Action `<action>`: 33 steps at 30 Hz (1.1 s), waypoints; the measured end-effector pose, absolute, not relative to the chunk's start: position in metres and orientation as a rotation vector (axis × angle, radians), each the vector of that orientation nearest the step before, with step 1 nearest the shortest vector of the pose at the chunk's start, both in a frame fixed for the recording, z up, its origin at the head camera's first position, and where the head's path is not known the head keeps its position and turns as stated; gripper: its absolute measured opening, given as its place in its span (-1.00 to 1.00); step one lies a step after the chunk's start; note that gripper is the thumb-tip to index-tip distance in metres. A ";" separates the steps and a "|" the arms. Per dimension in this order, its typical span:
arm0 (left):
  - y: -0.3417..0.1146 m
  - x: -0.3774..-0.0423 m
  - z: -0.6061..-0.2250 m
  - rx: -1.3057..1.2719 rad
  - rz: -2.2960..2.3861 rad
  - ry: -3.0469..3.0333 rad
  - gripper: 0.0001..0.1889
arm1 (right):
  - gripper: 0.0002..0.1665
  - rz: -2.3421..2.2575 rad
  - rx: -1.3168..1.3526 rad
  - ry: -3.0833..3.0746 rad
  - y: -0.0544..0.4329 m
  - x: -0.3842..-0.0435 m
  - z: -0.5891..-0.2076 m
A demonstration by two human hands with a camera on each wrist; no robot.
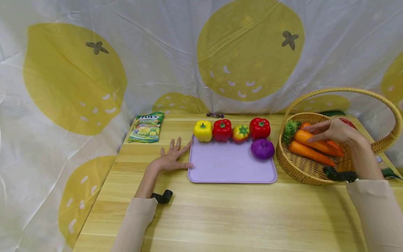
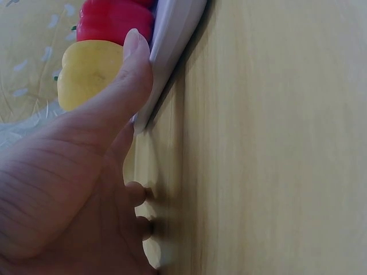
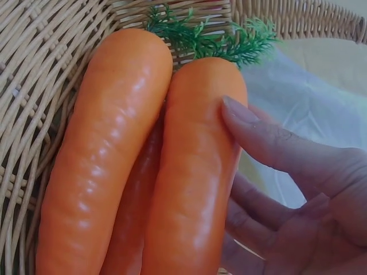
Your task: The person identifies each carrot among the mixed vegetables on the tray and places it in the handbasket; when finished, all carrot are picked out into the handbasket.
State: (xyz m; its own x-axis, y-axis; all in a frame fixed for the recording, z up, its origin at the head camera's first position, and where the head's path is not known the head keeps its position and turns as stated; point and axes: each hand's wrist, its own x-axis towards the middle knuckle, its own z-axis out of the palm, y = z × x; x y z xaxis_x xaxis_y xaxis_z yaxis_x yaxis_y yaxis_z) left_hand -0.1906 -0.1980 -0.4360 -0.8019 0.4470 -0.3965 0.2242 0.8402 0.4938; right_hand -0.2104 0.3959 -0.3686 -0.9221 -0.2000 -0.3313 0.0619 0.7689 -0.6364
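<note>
Over the wicker basket [image 1: 296, 172] on the right, my right hand [image 1: 338, 130] pinches an orange carrot [image 3: 192, 166], thumb on top and fingers along its far side. A second carrot [image 3: 103, 149] lies beside it, and part of another shows between them. My left hand [image 1: 170, 159] is spread at the left edge of a lilac tray [image 1: 220, 168]. Its thumb [image 2: 135, 63] lies over the rim, and the other fingertips rest on the table. Along the tray's back are a yellow pepper [image 1: 203, 131], two red peppers [image 1: 222, 130] and a yellow-red fruit [image 1: 240, 133]. A purple onion [image 1: 262, 149] sits at the tray's right.
A green snack packet [image 1: 146, 127] lies at the back left of the wooden table [image 1: 220, 217]. Near the curtain is a small wrapped candy [image 1: 215, 115]. The basket's tall handle [image 1: 343, 90] arches above the right forearm, and a green bag [image 1: 390, 171] lies partly hidden behind the basket.
</note>
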 end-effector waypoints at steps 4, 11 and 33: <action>-0.198 -0.191 -0.436 0.494 0.590 2.504 0.02 | -0.36 -0.945 -0.124 2.575 0.397 -0.211 -0.369; -0.197 -0.191 -0.436 0.500 0.589 2.511 0.01 | -0.34 -0.950 -0.124 2.561 0.398 -0.210 -0.368; -0.197 -0.190 -0.436 0.488 0.595 2.506 0.02 | -0.29 -0.942 -0.135 2.511 0.394 -0.207 -0.366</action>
State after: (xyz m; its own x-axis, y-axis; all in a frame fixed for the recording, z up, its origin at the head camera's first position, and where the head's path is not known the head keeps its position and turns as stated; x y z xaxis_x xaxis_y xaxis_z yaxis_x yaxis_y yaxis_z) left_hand -0.1902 -0.1967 -0.4357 -0.8032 0.4453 -0.3957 0.2198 0.8389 0.4980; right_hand -0.2070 0.3941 -0.3660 -0.8931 -0.2434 -0.3783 0.0655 0.7617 -0.6446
